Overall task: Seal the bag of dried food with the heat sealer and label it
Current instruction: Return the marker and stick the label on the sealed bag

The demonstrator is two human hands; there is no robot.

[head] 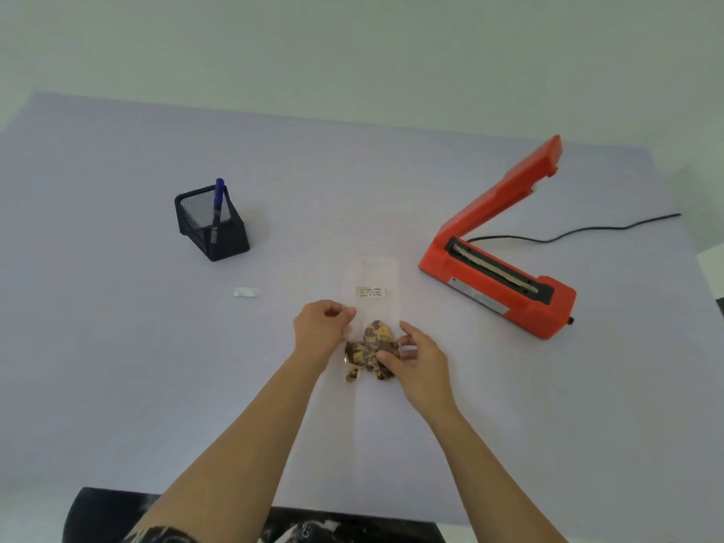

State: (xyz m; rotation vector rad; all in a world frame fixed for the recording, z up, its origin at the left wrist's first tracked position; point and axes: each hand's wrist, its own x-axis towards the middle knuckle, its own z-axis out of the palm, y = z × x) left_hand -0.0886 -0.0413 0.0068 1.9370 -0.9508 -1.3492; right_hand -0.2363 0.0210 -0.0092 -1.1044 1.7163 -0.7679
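Two bare hands hold a clear bag of dried food flat on a pale table, at lower centre of the frame.

The left hand (323,323) pinches the bag (372,307) at its left edge; the right hand (417,356) grips the right side over the brown dried food (370,348). The film looks thin, limp, slippery and light, so it is best held by the side edges. A white label (371,292) sits above the food. The open red heat sealer (505,260) stands at right; a pen (217,207) in a mesh holder (211,225) is at upper left.
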